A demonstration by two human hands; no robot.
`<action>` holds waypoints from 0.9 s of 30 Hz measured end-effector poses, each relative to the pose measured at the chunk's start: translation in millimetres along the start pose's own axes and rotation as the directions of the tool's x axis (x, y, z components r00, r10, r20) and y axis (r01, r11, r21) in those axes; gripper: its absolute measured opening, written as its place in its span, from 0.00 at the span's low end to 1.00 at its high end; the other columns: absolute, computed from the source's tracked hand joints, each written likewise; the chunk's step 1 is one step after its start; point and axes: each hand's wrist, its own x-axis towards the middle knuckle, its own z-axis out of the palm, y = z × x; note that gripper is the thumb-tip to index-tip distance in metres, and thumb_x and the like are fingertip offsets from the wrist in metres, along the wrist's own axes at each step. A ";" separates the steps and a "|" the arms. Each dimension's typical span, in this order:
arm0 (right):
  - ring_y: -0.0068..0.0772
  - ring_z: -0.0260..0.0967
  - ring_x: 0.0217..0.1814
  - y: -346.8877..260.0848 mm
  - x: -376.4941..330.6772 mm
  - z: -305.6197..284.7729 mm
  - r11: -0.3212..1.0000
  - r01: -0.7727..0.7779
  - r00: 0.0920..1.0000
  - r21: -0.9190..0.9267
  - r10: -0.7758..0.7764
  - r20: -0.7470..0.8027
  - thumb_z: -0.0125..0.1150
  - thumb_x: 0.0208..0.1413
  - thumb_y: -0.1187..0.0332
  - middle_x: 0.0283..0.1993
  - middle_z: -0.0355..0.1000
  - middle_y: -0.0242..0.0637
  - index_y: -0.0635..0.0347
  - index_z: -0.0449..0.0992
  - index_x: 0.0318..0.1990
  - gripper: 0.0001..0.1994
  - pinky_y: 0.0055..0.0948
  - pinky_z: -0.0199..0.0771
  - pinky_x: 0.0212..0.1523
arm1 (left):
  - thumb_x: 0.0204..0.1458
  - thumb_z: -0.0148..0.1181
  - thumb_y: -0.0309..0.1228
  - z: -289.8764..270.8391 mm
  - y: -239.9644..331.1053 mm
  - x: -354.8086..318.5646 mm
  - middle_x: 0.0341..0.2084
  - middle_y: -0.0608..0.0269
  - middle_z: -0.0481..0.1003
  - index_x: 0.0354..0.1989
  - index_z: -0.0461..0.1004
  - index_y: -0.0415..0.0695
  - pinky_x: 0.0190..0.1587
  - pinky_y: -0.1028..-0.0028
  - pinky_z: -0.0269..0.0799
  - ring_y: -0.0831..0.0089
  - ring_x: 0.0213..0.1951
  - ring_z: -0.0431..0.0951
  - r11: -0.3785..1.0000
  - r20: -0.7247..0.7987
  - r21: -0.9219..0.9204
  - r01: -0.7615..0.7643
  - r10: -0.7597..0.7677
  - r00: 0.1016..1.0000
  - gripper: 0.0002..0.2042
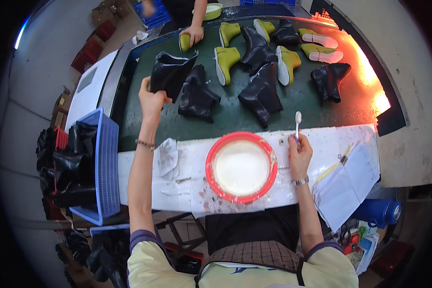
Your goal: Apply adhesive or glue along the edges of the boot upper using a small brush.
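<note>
My left hand [152,98], stretched out over the green surface, is closed around a black boot upper [172,74]. In my right hand [300,152] a white toothbrush [298,126] stands upright, its bristle end pointing up. Between my arms sits a red basin [211,178] with creamy white liquid [241,168] in it. Black boot uppers, one of them a dark boot [197,96] beside my left hand, lie among several yellow-green pieces shaped like feet with white soles, such as the yellow-green form [225,62] beyond the basin.
A co-worker's hand [193,34] touches a yellow-green form [183,43] at the far side. The blue basket [108,168] at left holds black boots. Clipped papers [345,185] and a crumpled cloth [167,158] lie on the white ledge. An orange glow lights the right end. A blue flask [377,212] is lower right.
</note>
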 end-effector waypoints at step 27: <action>0.13 0.65 0.23 2.7 -4.7 7.5 0.997 -0.056 0.997 0.046 0.053 0.053 0.52 0.69 0.73 0.36 0.79 0.35 0.64 0.71 0.51 0.08 0.14 0.62 0.21 | 0.54 0.62 0.58 57.8 -110.8 15.6 0.67 0.27 0.57 0.70 0.57 0.34 0.69 0.51 0.57 0.37 0.70 0.55 0.914 0.079 0.400 0.061 -0.100 0.992 0.46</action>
